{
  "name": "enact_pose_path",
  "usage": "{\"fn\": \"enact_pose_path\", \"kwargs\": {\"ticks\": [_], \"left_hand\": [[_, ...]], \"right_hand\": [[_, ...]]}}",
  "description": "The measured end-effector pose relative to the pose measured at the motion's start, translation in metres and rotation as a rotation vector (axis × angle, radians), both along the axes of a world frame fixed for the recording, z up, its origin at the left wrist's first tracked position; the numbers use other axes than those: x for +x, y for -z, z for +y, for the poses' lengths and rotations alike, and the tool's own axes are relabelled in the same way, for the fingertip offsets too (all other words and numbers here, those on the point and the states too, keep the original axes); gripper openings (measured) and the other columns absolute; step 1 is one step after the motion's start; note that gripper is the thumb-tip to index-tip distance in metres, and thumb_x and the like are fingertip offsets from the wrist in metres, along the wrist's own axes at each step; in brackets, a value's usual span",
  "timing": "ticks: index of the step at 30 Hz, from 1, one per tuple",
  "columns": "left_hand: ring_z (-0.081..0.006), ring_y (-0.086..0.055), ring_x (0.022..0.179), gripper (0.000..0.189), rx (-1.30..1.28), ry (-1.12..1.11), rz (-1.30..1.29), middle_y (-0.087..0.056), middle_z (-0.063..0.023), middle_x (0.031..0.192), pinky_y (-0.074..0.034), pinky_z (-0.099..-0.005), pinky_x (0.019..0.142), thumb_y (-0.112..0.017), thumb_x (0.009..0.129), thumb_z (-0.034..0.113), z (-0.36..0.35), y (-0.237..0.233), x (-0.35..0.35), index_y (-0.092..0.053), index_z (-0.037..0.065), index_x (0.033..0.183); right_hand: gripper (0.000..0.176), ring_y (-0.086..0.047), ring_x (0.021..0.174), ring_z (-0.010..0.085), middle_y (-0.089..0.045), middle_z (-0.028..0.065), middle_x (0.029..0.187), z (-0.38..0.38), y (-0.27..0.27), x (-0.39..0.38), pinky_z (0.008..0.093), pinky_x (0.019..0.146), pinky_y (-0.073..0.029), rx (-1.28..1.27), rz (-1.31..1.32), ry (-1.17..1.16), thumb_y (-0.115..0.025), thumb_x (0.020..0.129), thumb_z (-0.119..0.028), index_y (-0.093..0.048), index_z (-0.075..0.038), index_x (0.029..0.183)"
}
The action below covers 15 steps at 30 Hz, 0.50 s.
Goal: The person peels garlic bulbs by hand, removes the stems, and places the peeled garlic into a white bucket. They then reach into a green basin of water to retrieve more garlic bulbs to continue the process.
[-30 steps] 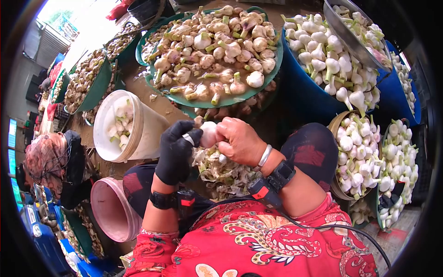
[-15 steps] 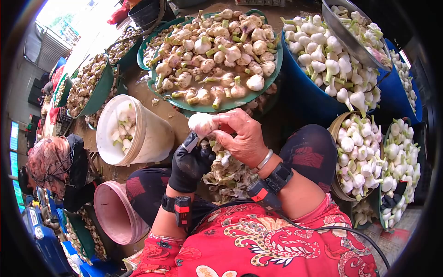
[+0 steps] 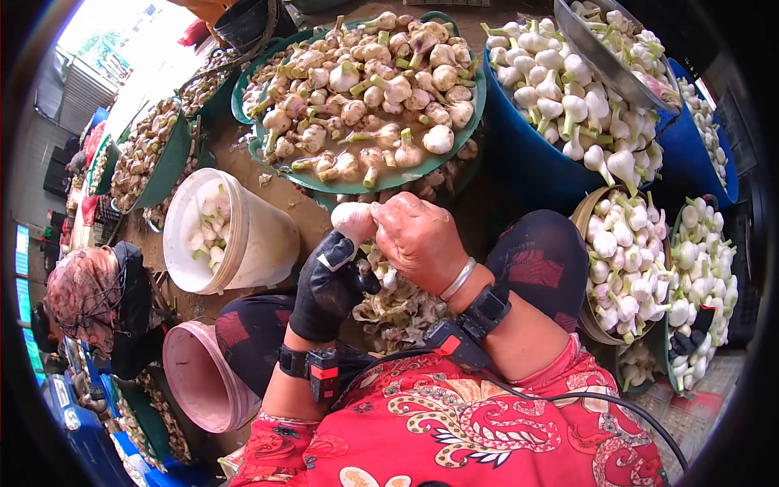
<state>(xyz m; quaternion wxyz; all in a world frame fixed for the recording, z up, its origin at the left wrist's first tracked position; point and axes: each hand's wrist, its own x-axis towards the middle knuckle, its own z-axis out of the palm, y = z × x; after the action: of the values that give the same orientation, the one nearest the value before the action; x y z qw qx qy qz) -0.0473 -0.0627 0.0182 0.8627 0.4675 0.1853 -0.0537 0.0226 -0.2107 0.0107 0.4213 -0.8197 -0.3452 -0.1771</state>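
In its black fingerless-looking glove, my left hand (image 3: 329, 280) is closed around a pale, pinkish-white garlic bulb (image 3: 351, 221), held up in front of my knees. My bare right hand (image 3: 423, 242), with a metal bangle at the wrist, has its fingers curled in a pinch at the bulb's right side; what lies between the fingertips is hidden. Below both hands is a heap of dry garlic skins (image 3: 399, 308) between my legs. Just beyond them stands a green tub (image 3: 381, 183) piled with soil-stained garlic bulbs (image 3: 373, 97).
At left, a white bucket (image 3: 272, 247) holds a few cleaned bulbs; a pink bucket (image 3: 199, 377) lies tilted nearer me. Blue tubs (image 3: 519, 158) and a round basket (image 3: 599, 304) of white garlic stand right. Another person (image 3: 89, 300) sits at far left.
My right hand has turned and its fingers have curled tighter at the bulb's side. My left hand keeps hold of the bulb. The view has shifted slightly.
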Motion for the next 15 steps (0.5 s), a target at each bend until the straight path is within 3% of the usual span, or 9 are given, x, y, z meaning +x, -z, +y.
{"fn": "enact_pose_path", "kwargs": {"ticks": [2,3,5,7,8,10,12,13,15], "left_hand": [[-0.0114,-0.051,0.061,0.029,0.417,0.136,-0.174,-0.053,0.0000,0.077,-0.044,-0.0231,0.054,-0.051,0.090,0.025,0.006,0.005,-0.004,-0.053,0.005,0.111],[-0.0114,-0.051,0.061,0.029,0.417,0.136,-0.174,-0.053,0.0000,0.077,-0.044,-0.0231,0.054,-0.051,0.090,0.025,0.011,0.005,-0.005,-0.053,0.005,0.111],[-0.0103,-0.054,0.063,0.047,-0.051,0.202,-0.027,-0.060,-0.0020,0.089,-0.046,-0.0241,0.053,-0.051,0.089,0.029,0.019,0.005,-0.008,-0.050,0.000,0.126],[-0.0106,-0.053,0.061,0.046,-0.073,0.207,-0.016,-0.060,-0.0024,0.086,-0.045,-0.0241,0.052,-0.051,0.089,0.029,0.019,0.001,-0.011,-0.051,0.000,0.125],[-0.0108,-0.052,0.058,0.046,-0.095,0.211,-0.004,-0.060,-0.0029,0.084,-0.045,-0.0242,0.051,-0.051,0.089,0.029,0.019,-0.001,-0.014,-0.051,0.000,0.125],[-0.0112,-0.051,0.056,0.043,-0.161,0.149,0.009,-0.059,-0.0028,0.080,-0.044,-0.0248,0.051,-0.051,0.089,0.029,0.019,0.003,-0.015,-0.052,0.001,0.122],[-0.0116,-0.050,0.054,0.041,-0.226,0.083,0.021,-0.058,-0.0026,0.077,-0.043,-0.0255,0.051,-0.051,0.090,0.029,0.023,0.011,-0.016,-0.053,0.001,0.120],[-0.0118,-0.049,0.053,0.036,-0.267,0.042,0.047,-0.056,-0.0018,0.073,-0.043,-0.0260,0.050,-0.050,0.091,0.029,0.025,0.017,-0.015,-0.055,0.002,0.115],[-0.0119,-0.048,0.052,0.032,-0.310,0.006,0.080,-0.054,-0.0010,0.070,-0.042,-0.0266,0.050,-0.050,0.091,0.029,0.023,0.018,-0.014,-0.056,0.004,0.110]], "right_hand": [[0.018,-0.060,0.074,0.0294,-0.060,0.0115,0.083,-0.001,-0.003,0.001,0.0371,0.066,-0.051,0.007,0.022,0.007,-0.062,0.076,-0.006,-0.062,-0.004,0.093],[0.013,-0.060,0.073,0.0302,-0.060,0.0124,0.082,-0.001,-0.004,0.004,0.0367,0.066,-0.051,0.014,0.044,0.015,-0.060,0.076,-0.005,-0.062,-0.004,0.089],[0.009,-0.059,0.072,0.0303,-0.059,0.0124,0.080,-0.001,0.003,0.012,0.0388,0.064,-0.050,0.116,0.115,0.064,-0.058,0.077,-0.007,-0.059,-0.005,0.085],[0.007,-0.058,0.070,0.0339,-0.059,0.0154,0.077,-0.002,0.013,0.027,0.0408,0.063,-0.049,0.283,0.235,0.181,-0.052,0.080,-0.009,-0.057,-0.005,0.080],[0.006,-0.060,0.069,0.0284,-0.060,0.0132,0.074,-0.004,0.015,0.032,0.0362,0.062,-0.049,0.284,0.299,0.255,-0.053,0.078,-0.006,-0.058,-0.003,0.076],[0.009,-0.061,0.070,0.0149,-0.062,0.0070,0.075,-0.008,0.017,0.032,0.0275,0.064,-0.049,0.471,0.845,-0.087,-0.053,0.078,0.001,-0.061,0.000,0.082],[0.015,-0.059,0.076,0.0114,-0.063,0.0040,0.081,-0.006,0.011,0.023,0.0256,0.067,-0.048,0.454,0.612,-0.229,-0.054,0.077,0.003,-0.064,0.000,0.087],[0.015,-0.061,0.071,0.0161,-0.063,0.0092,0.078,-0.004,0.003,0.018,0.0271,0.066,-0.049,0.472,0.520,-0.227,-0.058,0.074,-0.001,-0.067,-0.001,0.086],[0.015,-0.061,0.072,0.0162,-0.063,0.0098,0.079,-0.002,0.000,0.013,0.0271,0.066,-0.049,0.452,0.484,-0.219,-0.058,0.074,-0.002,-0.067,-0.001,0.086]]}}
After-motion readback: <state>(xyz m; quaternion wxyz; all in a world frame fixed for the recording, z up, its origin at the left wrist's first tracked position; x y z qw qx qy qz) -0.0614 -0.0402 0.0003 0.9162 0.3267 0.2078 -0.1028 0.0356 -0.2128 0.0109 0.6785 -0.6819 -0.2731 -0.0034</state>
